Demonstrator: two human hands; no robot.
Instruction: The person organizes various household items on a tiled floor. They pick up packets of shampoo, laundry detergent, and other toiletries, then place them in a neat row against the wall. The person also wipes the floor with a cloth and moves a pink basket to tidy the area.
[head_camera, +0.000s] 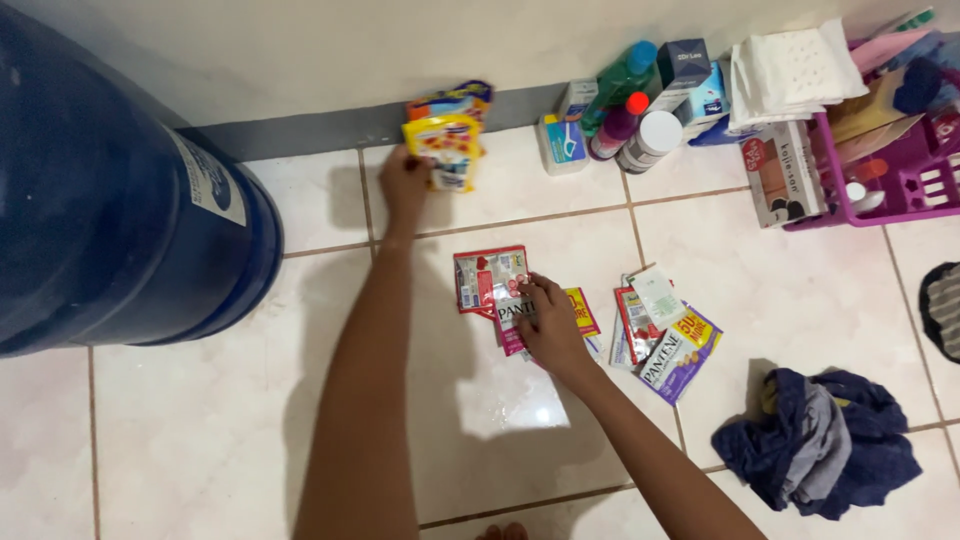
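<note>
beside the big blue drum (110, 200), sorting sachets on the tiled floor (180, 420) looks under way. left hand (403, 183) pinches yellow packets (447, 140) against the wall; right hand (548, 325) presses spread fingers on loose sachets (492, 280), which likely need gathering next.

Both bare arms stretch forward from the bottom edge, the left hand (403, 183) reaching farthest on a straight arm with its fingers curled in a closed grip, the right hand (549, 325) nearer, palm down, fingers spread and pressing flat.
</note>
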